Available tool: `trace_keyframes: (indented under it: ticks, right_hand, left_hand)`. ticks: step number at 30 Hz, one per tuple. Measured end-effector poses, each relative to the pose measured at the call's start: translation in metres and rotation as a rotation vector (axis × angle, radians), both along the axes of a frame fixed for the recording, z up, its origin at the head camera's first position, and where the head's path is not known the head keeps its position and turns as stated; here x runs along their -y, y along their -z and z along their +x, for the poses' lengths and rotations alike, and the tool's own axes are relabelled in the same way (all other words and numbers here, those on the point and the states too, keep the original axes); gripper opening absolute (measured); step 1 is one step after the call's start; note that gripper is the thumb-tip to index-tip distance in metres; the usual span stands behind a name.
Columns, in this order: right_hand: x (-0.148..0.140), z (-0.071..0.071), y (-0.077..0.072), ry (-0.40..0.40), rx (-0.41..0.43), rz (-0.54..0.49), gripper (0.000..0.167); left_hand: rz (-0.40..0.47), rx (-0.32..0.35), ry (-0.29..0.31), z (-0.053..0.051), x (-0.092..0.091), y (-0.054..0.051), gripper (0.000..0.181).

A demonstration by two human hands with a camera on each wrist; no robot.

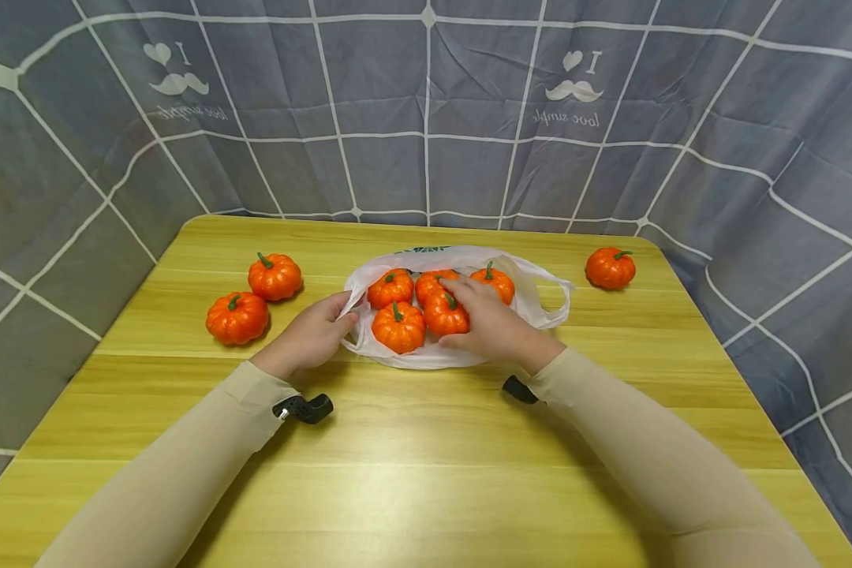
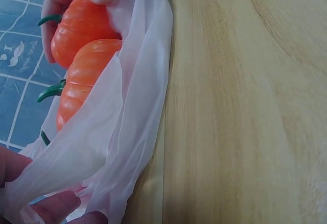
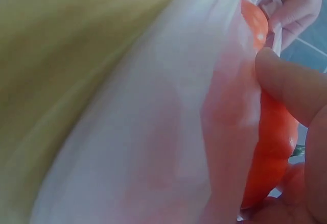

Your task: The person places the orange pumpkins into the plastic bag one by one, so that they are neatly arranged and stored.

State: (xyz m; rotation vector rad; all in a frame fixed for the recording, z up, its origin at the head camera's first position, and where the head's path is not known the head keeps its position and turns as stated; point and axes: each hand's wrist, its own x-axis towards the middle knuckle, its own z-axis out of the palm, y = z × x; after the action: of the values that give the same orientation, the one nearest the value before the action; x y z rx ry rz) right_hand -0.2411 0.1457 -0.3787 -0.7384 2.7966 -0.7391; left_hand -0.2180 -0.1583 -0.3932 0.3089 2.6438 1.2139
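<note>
A white plastic bag [image 1: 426,361] lies open on the table with several small orange pumpkins with green stems inside. My left hand [image 1: 312,335] pinches the bag's left edge; its fingers [image 2: 56,206] are curled on the plastic in the left wrist view. Inside the bag, my right hand [image 1: 493,327] grips a pumpkin [image 1: 446,315] at the front right. The right wrist view shows the thumb [image 3: 286,81] against that pumpkin [image 3: 276,137], the bag's side [image 3: 153,132] partly covering it. A pumpkin [image 1: 399,327] sits left of the gripped one; others behind are partly hidden.
Two loose pumpkins, one in front [image 1: 237,318] and one behind [image 1: 274,276], stand left of the bag. Another pumpkin [image 1: 610,268] is near the table's far right corner. A bag handle [image 1: 557,312] spreads rightward. Grey checked curtains [image 1: 369,95] surround the wooden table [image 1: 426,489].
</note>
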Motion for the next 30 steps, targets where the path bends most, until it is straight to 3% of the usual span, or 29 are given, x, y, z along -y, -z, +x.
trace_keyframes:
  ticks: [11,20,30]
  right_hand:
    - [0.002,0.007,0.010,0.074,0.088,-0.054,0.100]
    - [0.001,0.009,0.010,0.083,0.083,0.056,0.099]
    - [-0.002,0.007,0.011,0.075,0.092,0.049,0.103]
  left_hand:
    - [0.004,0.009,0.000,0.000,0.000,0.002,0.047]
    - [-0.004,0.008,-0.003,0.000,0.000,0.002,0.045]
    - [0.018,0.024,-0.012,0.001,0.000,0.003,0.045]
